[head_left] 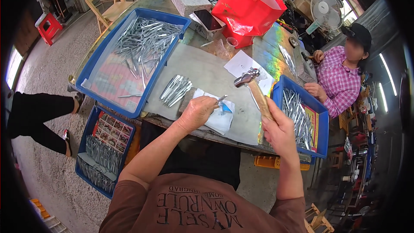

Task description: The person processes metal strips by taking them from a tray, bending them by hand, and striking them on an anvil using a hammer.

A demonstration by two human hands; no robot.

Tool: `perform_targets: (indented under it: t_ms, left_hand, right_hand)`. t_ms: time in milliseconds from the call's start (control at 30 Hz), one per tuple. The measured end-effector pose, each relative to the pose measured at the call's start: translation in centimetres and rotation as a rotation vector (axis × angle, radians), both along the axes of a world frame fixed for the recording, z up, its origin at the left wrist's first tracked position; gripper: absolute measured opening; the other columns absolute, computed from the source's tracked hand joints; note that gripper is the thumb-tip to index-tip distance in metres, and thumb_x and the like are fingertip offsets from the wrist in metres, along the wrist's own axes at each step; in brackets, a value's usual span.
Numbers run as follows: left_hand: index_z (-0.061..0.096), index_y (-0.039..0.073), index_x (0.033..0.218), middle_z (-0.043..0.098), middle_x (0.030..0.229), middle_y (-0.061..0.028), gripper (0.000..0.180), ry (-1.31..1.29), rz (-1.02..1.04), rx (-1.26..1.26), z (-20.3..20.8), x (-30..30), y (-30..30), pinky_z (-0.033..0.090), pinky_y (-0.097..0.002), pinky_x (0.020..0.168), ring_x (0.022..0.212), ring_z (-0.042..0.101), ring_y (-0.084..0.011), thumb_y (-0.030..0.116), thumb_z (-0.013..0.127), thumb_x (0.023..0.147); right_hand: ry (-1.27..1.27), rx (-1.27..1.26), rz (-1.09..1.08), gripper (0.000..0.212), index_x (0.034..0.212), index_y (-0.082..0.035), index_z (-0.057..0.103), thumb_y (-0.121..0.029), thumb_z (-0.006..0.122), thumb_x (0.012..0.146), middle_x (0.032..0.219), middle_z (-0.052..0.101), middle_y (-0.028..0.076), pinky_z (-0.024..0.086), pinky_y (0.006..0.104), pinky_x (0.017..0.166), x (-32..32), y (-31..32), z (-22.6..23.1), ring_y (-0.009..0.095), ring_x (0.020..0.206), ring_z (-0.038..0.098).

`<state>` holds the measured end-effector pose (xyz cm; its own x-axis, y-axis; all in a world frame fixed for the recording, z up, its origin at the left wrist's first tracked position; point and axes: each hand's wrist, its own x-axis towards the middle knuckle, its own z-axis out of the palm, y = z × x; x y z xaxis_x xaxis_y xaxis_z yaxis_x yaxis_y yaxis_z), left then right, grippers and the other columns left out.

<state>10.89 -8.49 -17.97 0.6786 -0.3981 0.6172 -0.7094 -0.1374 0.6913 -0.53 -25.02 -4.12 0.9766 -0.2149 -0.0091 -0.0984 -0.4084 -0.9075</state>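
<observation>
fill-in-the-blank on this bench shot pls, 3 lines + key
1. The right hand grips a hammer by its ____ handle.
2. The left hand pinches a small metal piece over a ____ cloth.
3. The big tray of metal strips on the left of the table is ____ in colour.

Missing words: wooden; white; blue

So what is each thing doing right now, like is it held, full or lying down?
Left hand: pinching a small metal piece on the table.
Right hand: gripping a wooden-handled hammer, raised.
Big blue plastic tray: partly filled with metal strips.
White electric fan: upright.
Red plastic bag: standing open.
</observation>
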Motion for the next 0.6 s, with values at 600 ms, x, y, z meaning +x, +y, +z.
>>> perform_targets:
  t_ms: [600]
  left_hand:
    - [0.055, -0.002, 0.079, 0.055, 0.069, -0.006, 0.013, 0.915, -0.098, -0.572, 1.2, 0.8, 0.3, 0.046, -0.019, 0.049, 0.059, 0.054, -0.0098, 0.01, 0.052, 0.081]
  right_hand:
    - [0.388, 1.026, 0.014, 0.058, 0.13, -0.005, 0.014, -0.007, 0.04, 0.079, 0.065, 0.048, 0.008, 0.03, 0.022, 0.034, 6.7, -0.3, -10.5, 0.012, 0.046, 0.043]
